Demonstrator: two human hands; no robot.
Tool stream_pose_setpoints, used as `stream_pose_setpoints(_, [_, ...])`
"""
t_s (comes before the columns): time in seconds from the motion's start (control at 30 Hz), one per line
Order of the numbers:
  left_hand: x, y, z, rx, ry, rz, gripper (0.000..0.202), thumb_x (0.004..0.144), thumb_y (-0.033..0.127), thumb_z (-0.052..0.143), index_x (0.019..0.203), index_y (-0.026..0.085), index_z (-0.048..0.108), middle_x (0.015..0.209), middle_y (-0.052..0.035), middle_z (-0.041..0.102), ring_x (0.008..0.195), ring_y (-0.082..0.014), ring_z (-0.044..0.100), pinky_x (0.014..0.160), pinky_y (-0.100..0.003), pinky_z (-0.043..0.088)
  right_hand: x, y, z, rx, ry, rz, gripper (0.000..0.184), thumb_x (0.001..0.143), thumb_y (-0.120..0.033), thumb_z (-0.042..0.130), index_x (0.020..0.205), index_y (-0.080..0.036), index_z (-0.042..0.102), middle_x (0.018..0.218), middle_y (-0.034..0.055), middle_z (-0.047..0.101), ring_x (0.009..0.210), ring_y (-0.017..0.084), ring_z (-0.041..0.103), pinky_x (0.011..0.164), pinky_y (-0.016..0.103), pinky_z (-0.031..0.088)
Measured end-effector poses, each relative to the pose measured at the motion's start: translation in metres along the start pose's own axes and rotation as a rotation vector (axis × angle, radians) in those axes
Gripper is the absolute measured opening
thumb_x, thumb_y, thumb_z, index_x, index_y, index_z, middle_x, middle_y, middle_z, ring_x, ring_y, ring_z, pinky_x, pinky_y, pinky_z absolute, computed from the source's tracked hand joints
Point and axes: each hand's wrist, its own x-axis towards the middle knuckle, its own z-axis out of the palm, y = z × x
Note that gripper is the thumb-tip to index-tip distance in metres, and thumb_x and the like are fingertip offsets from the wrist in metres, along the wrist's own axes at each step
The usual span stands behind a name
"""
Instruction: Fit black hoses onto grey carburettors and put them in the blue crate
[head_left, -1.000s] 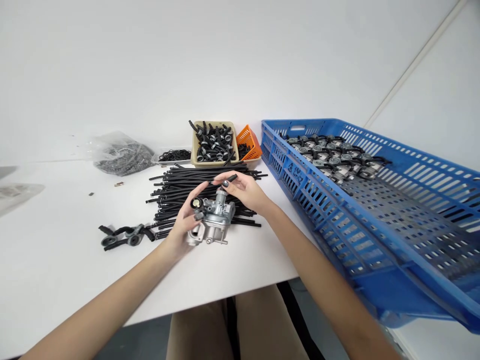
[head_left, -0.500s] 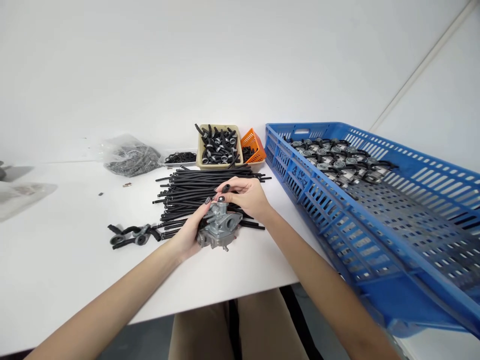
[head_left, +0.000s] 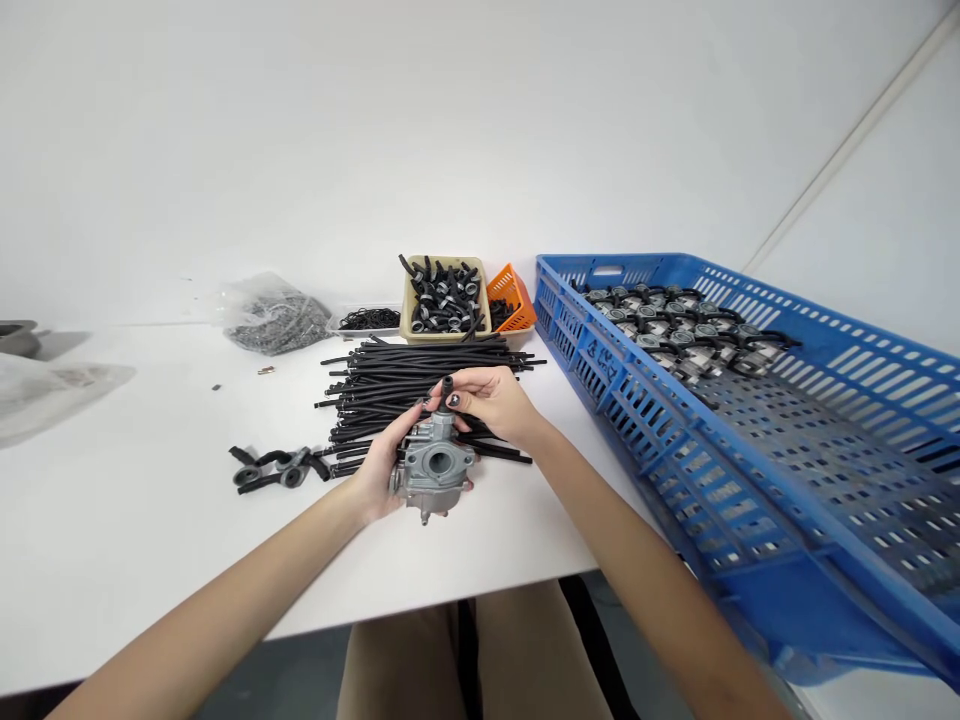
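Note:
My left hand [head_left: 384,462] is closed around the side of a grey metal carburetor [head_left: 436,468], whose round bore faces me above the table. At its top, my right hand [head_left: 491,402] pinches a short black rubber piece [head_left: 447,388] that stands upright over the carburetor's neck. Whether the rubber piece is seated on the neck, I cannot tell, as fingers cover the joint. Behind both hands lies a pile of long black rubber hoses [head_left: 420,370]. Left of my left hand, several ring-shaped parts with black hose stubs [head_left: 291,470] rest on the table.
On the right, a large blue crate [head_left: 675,460] holds several carburetors [head_left: 690,330]. Along the wall stand a beige bin [head_left: 406,315] of hose-and-ring parts, an orange basket [head_left: 517,290], a tray of thin black rings [head_left: 367,319] and a plastic bag of small parts [head_left: 277,318].
The carburetor has turned so its bore faces me more squarely. The black rubber piece, tilted before, now points upward in my right fingers.

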Motion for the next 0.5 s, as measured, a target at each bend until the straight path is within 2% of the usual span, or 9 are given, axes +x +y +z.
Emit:
stream_pose_setpoints(0.17, [0.0003, -0.0001, -0.0065, -0.023, -0.116, -0.039, 0.051, 0.083, 0.063, 0.048, 0.103, 0.017, 0.061, 0.096, -0.015, 0.073, 0.075, -0.034, 0.073, 0.043, -0.039, 0.057, -0.0002, -0.0005, 0.003, 0.003, -0.015, -0.023, 0.032, 0.074, -0.044, 0.075, 0.087, -0.016, 0.07, 0.081, 0.0037, 0.071, 0.043, 0.006, 0.046, 0.043, 0.023, 0.038])
stream_pose_setpoints(0.33, [-0.0005, 0.0017, -0.0039, -0.003, -0.079, -0.005, 0.049, 0.084, 0.061, 0.047, 0.103, 0.018, 0.061, 0.093, -0.0148, 0.073, 0.073, -0.0336, 0.073, 0.042, -0.039, 0.057, -0.0007, 0.0017, 0.0042, -0.032, 0.032, -0.006, 0.039, 0.072, -0.049, 0.074, 0.091, -0.016, 0.069, 0.082, 0.0046, 0.072, 0.045, 0.007, 0.046, 0.046, 0.024, 0.042])
stream_pose_setpoints(0.4, [-0.0006, 0.0036, -0.003, 0.008, -0.061, 0.028, 0.049, 0.083, 0.06, 0.048, 0.103, 0.018, 0.061, 0.091, -0.0147, 0.073, 0.072, -0.0332, 0.072, 0.041, -0.039, 0.057, 0.0004, 0.0027, 0.0027, -0.081, 0.106, -0.028, 0.042, 0.076, -0.054, 0.068, 0.096, -0.017, 0.068, 0.085, 0.0054, 0.073, 0.051, 0.009, 0.052, 0.054, 0.026, 0.047])
stream_pose_setpoints(0.5, [-0.0004, 0.007, -0.0039, 0.015, -0.055, 0.088, 0.048, 0.083, 0.059, 0.049, 0.105, 0.018, 0.061, 0.09, -0.0144, 0.073, 0.072, -0.0325, 0.072, 0.042, -0.038, 0.057, 0.0024, 0.0061, -0.0041, -0.236, 0.318, -0.096, 0.037, 0.084, -0.051, 0.058, 0.096, -0.018, 0.067, 0.087, 0.0062, 0.073, 0.072, 0.014, 0.063, 0.071, 0.028, 0.051])
